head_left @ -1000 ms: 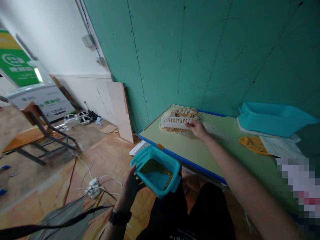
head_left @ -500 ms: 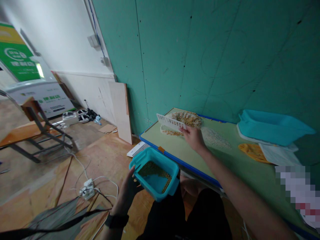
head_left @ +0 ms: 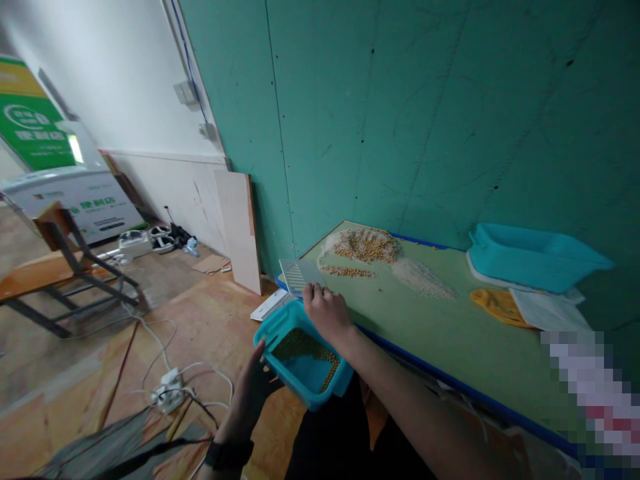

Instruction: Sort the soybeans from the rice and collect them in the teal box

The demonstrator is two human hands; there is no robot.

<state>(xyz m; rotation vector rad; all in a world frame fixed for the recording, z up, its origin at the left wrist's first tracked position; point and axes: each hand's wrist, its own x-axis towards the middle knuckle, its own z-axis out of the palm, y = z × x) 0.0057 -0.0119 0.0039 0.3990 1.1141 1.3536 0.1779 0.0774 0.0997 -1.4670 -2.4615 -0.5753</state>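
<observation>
My left hand (head_left: pixel 254 383) grips the left end of a small teal plastic container (head_left: pixel 311 375), which is tilted beside the table edge. Inside it lie dark green beans (head_left: pixel 300 341) and some yellowish beans along the right side. My right hand (head_left: pixel 327 312) is closed on a flat white slotted plastic plate (head_left: pixel 296 275) and hovers just above the container's far rim. On the pale green table (head_left: pixel 480 350), a mound of tan beans (head_left: pixel 367 247) mixed with white grains sits beyond a short strip of beans (head_left: pixel 347 272). To the right spreads a heap of white grains (head_left: pixel 423 279).
A large teal basin (head_left: pixel 533 260) stands on the table's right part, with an orange flat item (head_left: pixel 500 308) and a white sheet (head_left: pixel 553 310) before it. A power strip (head_left: pixel 169 390) with cables lies on the floor at left, near a chair (head_left: pixel 75 263). A board (head_left: pixel 239 233) leans against the wall.
My right hand has drawn the slotted plate from over the bean strip back toward me and left, to the container's far rim. The left hand's hold looks unchanged.
</observation>
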